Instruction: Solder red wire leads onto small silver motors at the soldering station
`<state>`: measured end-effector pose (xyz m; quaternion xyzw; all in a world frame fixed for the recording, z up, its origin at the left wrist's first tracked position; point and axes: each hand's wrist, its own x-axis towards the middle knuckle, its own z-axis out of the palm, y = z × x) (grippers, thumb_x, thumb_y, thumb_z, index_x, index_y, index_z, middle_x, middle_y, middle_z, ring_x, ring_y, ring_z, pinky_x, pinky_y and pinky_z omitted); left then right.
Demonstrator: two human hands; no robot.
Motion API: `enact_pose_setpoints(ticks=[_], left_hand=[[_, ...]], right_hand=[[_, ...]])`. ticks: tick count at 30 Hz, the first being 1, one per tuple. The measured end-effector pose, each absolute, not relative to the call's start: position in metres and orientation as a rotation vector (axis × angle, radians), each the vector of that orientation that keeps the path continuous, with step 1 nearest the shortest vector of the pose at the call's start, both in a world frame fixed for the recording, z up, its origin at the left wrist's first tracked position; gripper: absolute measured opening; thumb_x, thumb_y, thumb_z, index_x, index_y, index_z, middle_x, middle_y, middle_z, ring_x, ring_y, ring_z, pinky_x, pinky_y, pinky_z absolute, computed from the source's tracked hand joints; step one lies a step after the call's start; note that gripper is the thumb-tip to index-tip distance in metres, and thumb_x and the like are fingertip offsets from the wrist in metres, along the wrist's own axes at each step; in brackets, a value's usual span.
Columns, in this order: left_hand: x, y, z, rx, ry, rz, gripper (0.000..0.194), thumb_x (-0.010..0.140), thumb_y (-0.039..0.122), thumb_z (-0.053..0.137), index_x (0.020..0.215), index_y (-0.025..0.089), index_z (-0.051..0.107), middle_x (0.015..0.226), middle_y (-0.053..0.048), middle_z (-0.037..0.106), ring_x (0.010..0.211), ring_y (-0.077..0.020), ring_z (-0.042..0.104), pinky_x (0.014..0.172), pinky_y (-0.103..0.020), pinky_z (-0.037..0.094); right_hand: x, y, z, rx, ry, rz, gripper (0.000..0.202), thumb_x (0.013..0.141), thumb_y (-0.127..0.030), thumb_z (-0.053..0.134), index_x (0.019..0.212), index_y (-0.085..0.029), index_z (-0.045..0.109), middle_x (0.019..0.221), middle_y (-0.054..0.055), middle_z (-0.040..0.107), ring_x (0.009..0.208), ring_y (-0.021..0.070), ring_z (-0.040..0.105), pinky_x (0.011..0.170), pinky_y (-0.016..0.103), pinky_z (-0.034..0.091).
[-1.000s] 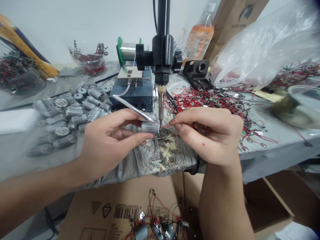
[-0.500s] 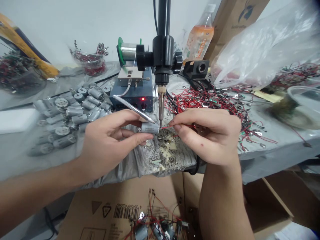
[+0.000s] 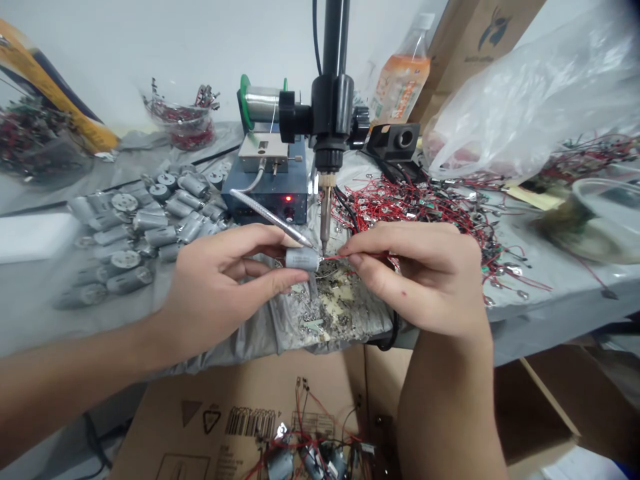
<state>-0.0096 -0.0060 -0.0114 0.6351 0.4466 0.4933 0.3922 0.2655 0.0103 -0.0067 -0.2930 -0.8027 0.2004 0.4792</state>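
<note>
My left hand (image 3: 235, 273) grips a small grey cylindrical motor (image 3: 302, 259) between thumb and fingers, its terminal end facing right. In my right hand (image 3: 415, 270) a thin red wire (image 3: 331, 258) is pinched between thumb and forefinger, its tip at the motor's terminal. Directly above that end stands the soldering iron (image 3: 325, 223), tip down, on a black clamp (image 3: 332, 113). A metal solder feed tube (image 3: 270, 217) slants down to the same spot. Whether the iron's tip touches the terminal I cannot tell.
Several loose motors (image 3: 163, 237) lie at left. Behind stands a blue solder feeder (image 3: 270, 193) with a solder spool (image 3: 263, 103). A heap of red wires (image 3: 390, 207) spreads at right, near a plastic bag (image 3: 505, 100). Wired motors (image 3: 280, 463) rest on a cardboard box (image 3: 200, 413) below.
The view has shifted slightly, so the iron and stand appear a little further right. Both hands keep the motor and the red wire together beneath the iron.
</note>
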Motion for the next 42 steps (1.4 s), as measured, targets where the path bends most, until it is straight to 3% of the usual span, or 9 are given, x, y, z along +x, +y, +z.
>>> enact_pose_setpoints(ticks=[6,12,17,21,26,30,37,42], left_hand=[[-0.015,-0.004,-0.016,1.678,1.19,1.26,0.024,0.083,0.028,0.111,0.103,0.033,0.099,0.099,0.002,0.096,0.085,-0.022,0.094,0.082,-0.025,0.084],[-0.017,-0.004,-0.018,1.629,1.21,1.218,0.021,0.084,0.032,0.108,0.099,0.029,0.094,0.092,-0.001,0.095,0.079,-0.0245,0.095,0.082,-0.024,0.083],[-0.016,-0.002,-0.016,1.626,1.177,1.222,0.02,0.084,0.032,0.107,0.098,0.03,0.093,0.093,-0.002,0.096,0.084,-0.0285,0.099,0.084,-0.025,0.082],[-0.019,0.002,-0.021,1.653,1.185,1.237,0.02,0.084,0.031,0.106,0.1,0.031,0.094,0.094,0.0,0.097,0.079,-0.0275,0.098,0.078,-0.02,0.079],[-0.021,0.003,-0.025,1.636,1.187,1.239,0.025,0.083,0.032,0.108,0.106,0.033,0.096,0.1,0.003,0.098,0.084,-0.027,0.099,0.08,-0.018,0.079],[-0.021,0.002,-0.023,1.641,1.206,1.254,0.021,0.084,0.033,0.106,0.102,0.03,0.096,0.098,0.0,0.097,0.082,-0.0269,0.098,0.08,-0.019,0.079],[-0.019,0.0,-0.021,1.562,1.282,1.184,0.027,0.081,0.04,0.105,0.102,0.027,0.094,0.098,-0.001,0.097,0.089,-0.0278,0.099,0.087,-0.021,0.08],[-0.018,-0.001,-0.016,1.527,1.317,1.148,0.031,0.078,0.041,0.103,0.103,0.025,0.092,0.099,-0.001,0.097,0.088,-0.0237,0.098,0.088,-0.018,0.078]], right_hand=[[0.293,-0.001,0.006,-0.943,-2.047,0.418,0.015,0.112,-0.02,0.085,0.114,-0.029,0.096,0.107,0.001,0.098,0.088,0.0219,0.091,0.084,0.034,0.073],[0.328,-0.016,0.01,-1.191,-1.932,0.275,0.01,0.116,-0.033,0.088,0.12,-0.032,0.097,0.107,0.003,0.096,0.091,0.0259,0.089,0.087,0.04,0.072],[0.347,-0.023,0.013,-1.447,-1.89,0.116,0.019,0.113,-0.034,0.079,0.118,-0.027,0.096,0.111,0.007,0.096,0.097,0.0302,0.089,0.086,0.044,0.067],[0.35,-0.023,0.016,-1.556,-1.974,0.144,0.021,0.11,-0.031,0.072,0.108,-0.024,0.092,0.102,0.007,0.091,0.089,0.0272,0.083,0.081,0.042,0.059],[0.338,-0.014,0.005,-1.711,-2.096,0.232,0.017,0.108,-0.023,0.077,0.103,-0.023,0.093,0.11,0.011,0.086,0.105,0.0315,0.082,0.096,0.047,0.058],[0.334,-0.01,-0.002,-1.708,-2.018,0.149,0.023,0.105,-0.014,0.072,0.094,-0.023,0.09,0.104,0.009,0.083,0.096,0.028,0.078,0.092,0.045,0.053],[0.335,-0.019,0.011,-1.359,-1.763,0.137,0.012,0.117,-0.029,0.074,0.106,-0.026,0.078,0.099,0.002,0.079,0.091,0.0195,0.075,0.081,0.036,0.052],[0.332,-0.018,0.007,-1.297,-1.606,0.127,0.01,0.118,-0.032,0.078,0.11,-0.027,0.08,0.096,0.001,0.081,0.086,0.0185,0.074,0.078,0.035,0.055]])
